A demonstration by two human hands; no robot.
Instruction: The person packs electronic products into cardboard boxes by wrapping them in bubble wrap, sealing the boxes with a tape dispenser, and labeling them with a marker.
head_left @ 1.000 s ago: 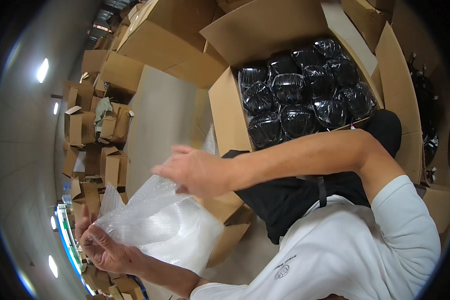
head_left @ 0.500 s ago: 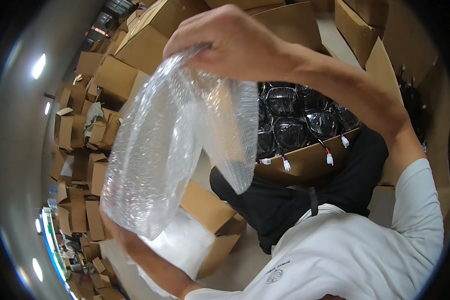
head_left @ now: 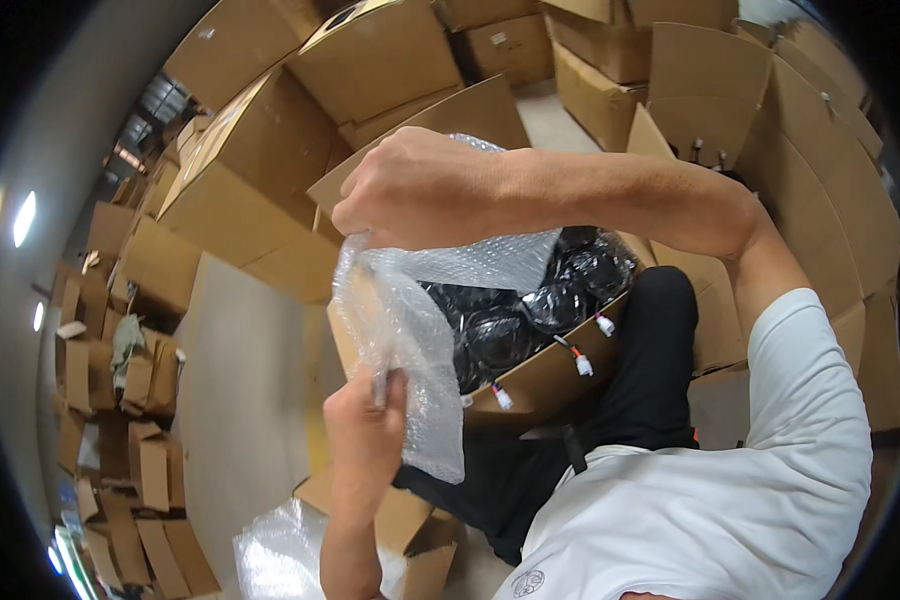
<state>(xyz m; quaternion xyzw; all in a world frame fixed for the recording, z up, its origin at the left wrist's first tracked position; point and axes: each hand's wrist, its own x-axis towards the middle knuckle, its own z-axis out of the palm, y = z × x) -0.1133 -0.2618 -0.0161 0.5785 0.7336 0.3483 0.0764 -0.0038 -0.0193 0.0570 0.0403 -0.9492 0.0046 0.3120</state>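
Observation:
A clear bubble-wrap bag point(head_left: 420, 330) hangs in front of me between both hands. My right hand point(head_left: 420, 190) grips its upper edge, with the forearm stretching across the view. My left hand point(head_left: 365, 435) pinches the bag's lower left edge from below. Behind the bag stands an open cardboard box point(head_left: 540, 385) filled with several black round parts point(head_left: 510, 320) wrapped in plastic; short white cable ends with red tips hang over its front wall.
Large cardboard boxes point(head_left: 270, 170) are stacked at the back and right. Several small folded cartons point(head_left: 130, 400) lie along the left on the grey floor point(head_left: 240, 400). More bubble wrap point(head_left: 280, 560) lies on a low box near my knees.
The bag, stretched tall half a second ago, now hangs shorter and lower. My right hand has come down toward the middle; my left hand has risen to pinch the bag's lower edge.

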